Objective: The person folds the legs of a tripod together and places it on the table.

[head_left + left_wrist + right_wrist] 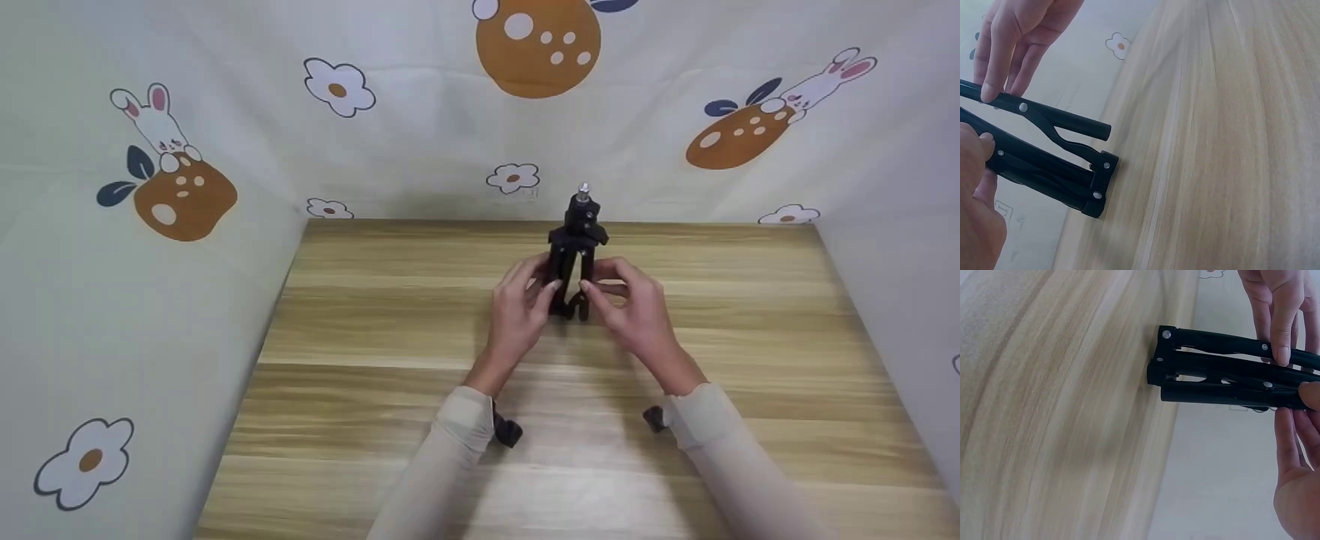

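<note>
We have the black tripod (581, 218), long axis upright, between our left fingers (547, 295) and right fingers (597, 298), pinching it from opposite sides, about equally near.

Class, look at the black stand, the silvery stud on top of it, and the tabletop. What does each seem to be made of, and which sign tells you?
Black stand: probably painted metal, perhaps plastic in parts; smooth, slim, low sheen.
Silvery stud: likely plated metal, shiny, judging by its bright glint.
Tabletop: wood or wood-look laminate, satin; streaky grain shows, but printing could imitate it.
</note>
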`<state>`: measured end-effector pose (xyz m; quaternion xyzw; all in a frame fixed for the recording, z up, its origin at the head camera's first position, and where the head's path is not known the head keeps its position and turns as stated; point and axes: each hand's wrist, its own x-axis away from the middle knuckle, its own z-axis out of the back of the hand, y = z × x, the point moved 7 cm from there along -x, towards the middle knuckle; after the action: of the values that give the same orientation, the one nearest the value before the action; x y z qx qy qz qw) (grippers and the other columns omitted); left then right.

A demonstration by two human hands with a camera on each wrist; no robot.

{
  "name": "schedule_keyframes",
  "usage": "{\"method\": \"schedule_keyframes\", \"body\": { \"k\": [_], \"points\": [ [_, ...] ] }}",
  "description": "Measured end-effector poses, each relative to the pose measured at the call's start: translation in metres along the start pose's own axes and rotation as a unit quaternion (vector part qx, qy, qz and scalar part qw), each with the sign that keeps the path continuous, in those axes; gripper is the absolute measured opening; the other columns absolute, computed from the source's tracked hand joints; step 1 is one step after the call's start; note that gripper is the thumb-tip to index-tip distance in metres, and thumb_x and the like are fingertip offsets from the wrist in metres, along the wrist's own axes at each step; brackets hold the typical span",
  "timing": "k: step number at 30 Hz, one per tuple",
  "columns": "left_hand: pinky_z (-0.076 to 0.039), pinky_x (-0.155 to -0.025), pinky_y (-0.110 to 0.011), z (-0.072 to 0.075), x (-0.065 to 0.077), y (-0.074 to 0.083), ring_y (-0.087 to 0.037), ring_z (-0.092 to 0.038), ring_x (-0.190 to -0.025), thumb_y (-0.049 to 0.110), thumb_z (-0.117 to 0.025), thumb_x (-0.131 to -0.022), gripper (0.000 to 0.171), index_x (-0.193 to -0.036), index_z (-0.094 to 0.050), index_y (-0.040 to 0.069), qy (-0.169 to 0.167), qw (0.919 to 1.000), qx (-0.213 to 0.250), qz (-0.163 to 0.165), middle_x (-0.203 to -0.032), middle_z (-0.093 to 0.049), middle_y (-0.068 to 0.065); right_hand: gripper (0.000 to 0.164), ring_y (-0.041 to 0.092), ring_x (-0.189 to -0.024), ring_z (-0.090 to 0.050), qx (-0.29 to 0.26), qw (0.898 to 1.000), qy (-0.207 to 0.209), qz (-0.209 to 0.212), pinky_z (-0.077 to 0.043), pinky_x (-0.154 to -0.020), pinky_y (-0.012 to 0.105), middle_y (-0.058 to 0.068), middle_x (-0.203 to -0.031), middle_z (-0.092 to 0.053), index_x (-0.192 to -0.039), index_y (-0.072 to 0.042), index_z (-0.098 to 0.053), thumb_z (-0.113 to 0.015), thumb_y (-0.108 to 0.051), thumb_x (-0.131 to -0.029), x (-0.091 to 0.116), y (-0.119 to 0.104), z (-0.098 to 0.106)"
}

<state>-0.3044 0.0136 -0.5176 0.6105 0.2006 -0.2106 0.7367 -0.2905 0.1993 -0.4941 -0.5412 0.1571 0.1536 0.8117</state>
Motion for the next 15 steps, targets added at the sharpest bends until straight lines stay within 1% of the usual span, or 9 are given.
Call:
{"method": "schedule_keyframes", "body": {
  "k": [8,15],
  "points": [
    [-0.063,-0.104,-0.024,-0.0003,0.0,0.0013,-0.023,-0.074,-0.114,0.005,-0.075,-0.101,0.034,-0.134,-0.07,0.0,0.008,0.9999,-0.01,-0.008,-0.12,-0.073,-0.016,0.019,0.031,-0.105,-0.079,0.004,1.0,0.002,-0.001,-0.069,-0.09,0.026,0.016,-0.111,-0.077,-0.111,0.004,-0.072,-0.081,-0.003,-0.096,-0.0008,-0.0009,-0.0008],
    [-0.063,-0.104,-0.026,-0.0006,0.0012,-0.001,-0.024,-0.074,-0.113,0.008,-0.075,-0.102,0.034,-0.135,-0.07,0.001,0.01,0.9999,-0.002,-0.012,-0.12,-0.073,-0.015,0.017,0.031,-0.106,-0.078,0.005,1.0,0.005,0.004,-0.068,-0.09,0.023,0.016,-0.111,-0.077,-0.11,0.003,-0.072,-0.08,-0.001,-0.096,-0.0013,-0.0027,-0.0028]
  ]
}}
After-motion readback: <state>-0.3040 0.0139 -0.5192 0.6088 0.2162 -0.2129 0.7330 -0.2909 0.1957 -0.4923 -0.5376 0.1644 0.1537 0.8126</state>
